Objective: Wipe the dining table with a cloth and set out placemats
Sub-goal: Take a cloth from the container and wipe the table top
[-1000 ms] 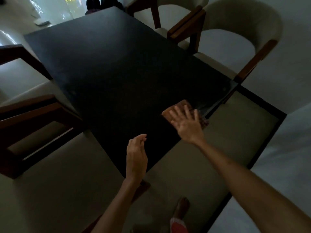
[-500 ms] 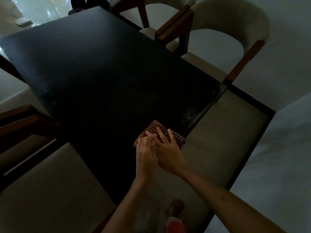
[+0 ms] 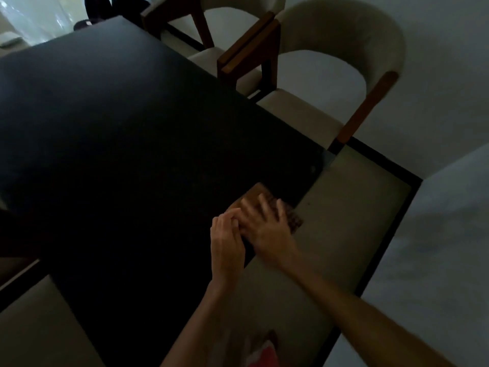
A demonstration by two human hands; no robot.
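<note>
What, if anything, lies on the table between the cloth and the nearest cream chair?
Nothing: in the head view, only bare dark table separates the brown cloth from the chair.

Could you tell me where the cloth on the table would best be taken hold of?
Judging by its pose, the far edge of the cloth looks best: it lies flat by the table edge, and the right hand presses flat on its near part. The left hand could come from the left and pinch that exposed edge.
</note>
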